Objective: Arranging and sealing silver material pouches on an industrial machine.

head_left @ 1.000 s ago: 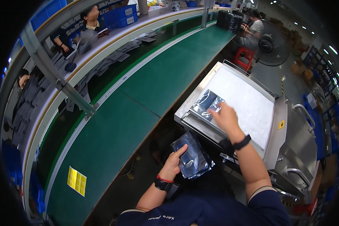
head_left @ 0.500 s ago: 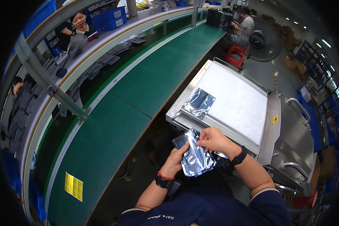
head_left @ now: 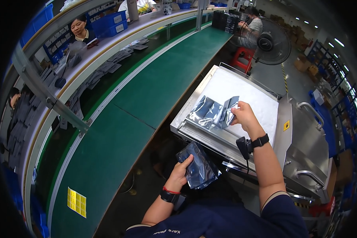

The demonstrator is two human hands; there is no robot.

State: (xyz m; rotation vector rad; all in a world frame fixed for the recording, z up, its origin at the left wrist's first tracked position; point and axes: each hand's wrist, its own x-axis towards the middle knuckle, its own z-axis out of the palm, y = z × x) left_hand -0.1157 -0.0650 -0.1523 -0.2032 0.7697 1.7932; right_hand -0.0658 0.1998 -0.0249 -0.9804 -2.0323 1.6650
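Observation:
A stack of shiny silver anti-static bags (head_left: 202, 168) is gripped in my left hand (head_left: 179, 173), thumb on top, in front of my body. My right hand (head_left: 245, 117) reaches forward over the machine and pinches one anti-static bag (head_left: 227, 112) by its right side. Next to that bag, another silver bag (head_left: 203, 110) lies at the near left corner of the machine's bed, across its metal edge. The two bags meet or overlap slightly. What the bags contain, I cannot tell.
The steel machine (head_left: 305, 154) has a white padded bed (head_left: 250, 89) and a raised lid with handles. Left of it runs a green conveyor (head_left: 146, 101) bearing a yellow label sheet (head_left: 76, 202). A black fan (head_left: 265, 41) and red stool (head_left: 242, 59) stand beyond. People sit across the line.
My right hand has moved from the stack forward to the machine bed, carrying one bag beside the bag lying there. My left hand still holds the stack.

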